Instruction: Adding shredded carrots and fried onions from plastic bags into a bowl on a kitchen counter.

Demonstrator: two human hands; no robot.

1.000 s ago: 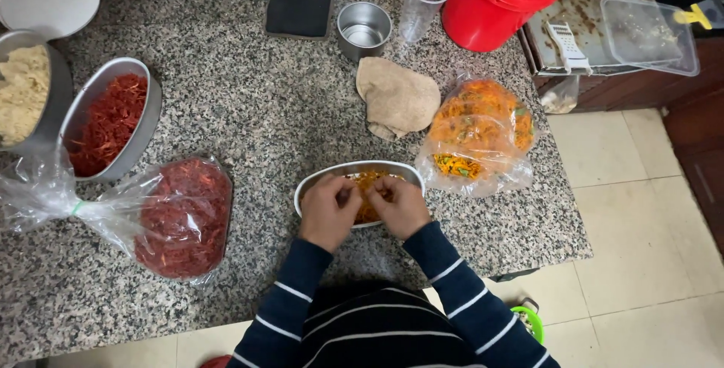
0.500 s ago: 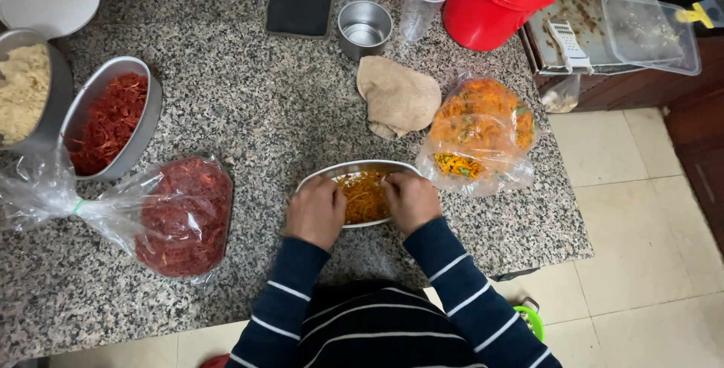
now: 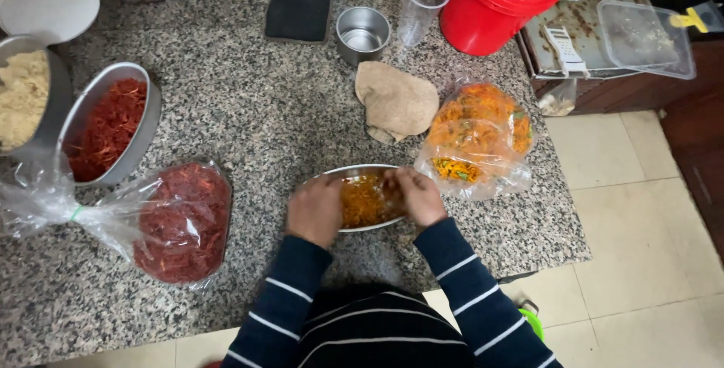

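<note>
Both hands' fingers curl loosely over the shallow oval steel dish [image 3: 354, 173], heaped with orange shreds [image 3: 363, 198], gripping nothing.

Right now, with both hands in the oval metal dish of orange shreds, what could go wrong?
1. The oval metal dish sits near the counter edge; pressing from the left hand or right hand might tip or slide it off.
2. The right hand is close to the bag of orange shreds; a nudge could push it over the side edge.
</note>
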